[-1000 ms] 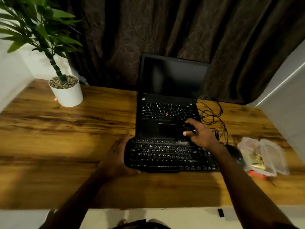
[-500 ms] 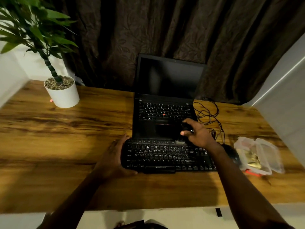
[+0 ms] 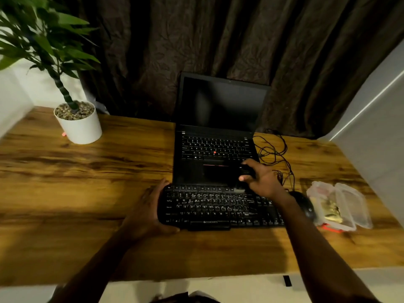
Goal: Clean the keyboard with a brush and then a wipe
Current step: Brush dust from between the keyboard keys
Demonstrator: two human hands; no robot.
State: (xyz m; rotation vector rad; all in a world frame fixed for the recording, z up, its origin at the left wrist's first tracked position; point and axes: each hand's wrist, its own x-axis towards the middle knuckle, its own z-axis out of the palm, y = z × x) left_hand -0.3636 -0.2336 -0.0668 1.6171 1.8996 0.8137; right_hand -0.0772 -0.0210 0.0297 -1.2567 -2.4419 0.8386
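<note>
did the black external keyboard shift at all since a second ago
No. The black external keyboard still sits against the front edge of the open black laptop, its left end just past the laptop's left corner, gripped by the left hand.

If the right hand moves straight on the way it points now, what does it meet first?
Probably the laptop: the right hand, holding a brush, points left over its touchpad, though its height above it is unclear.
</note>
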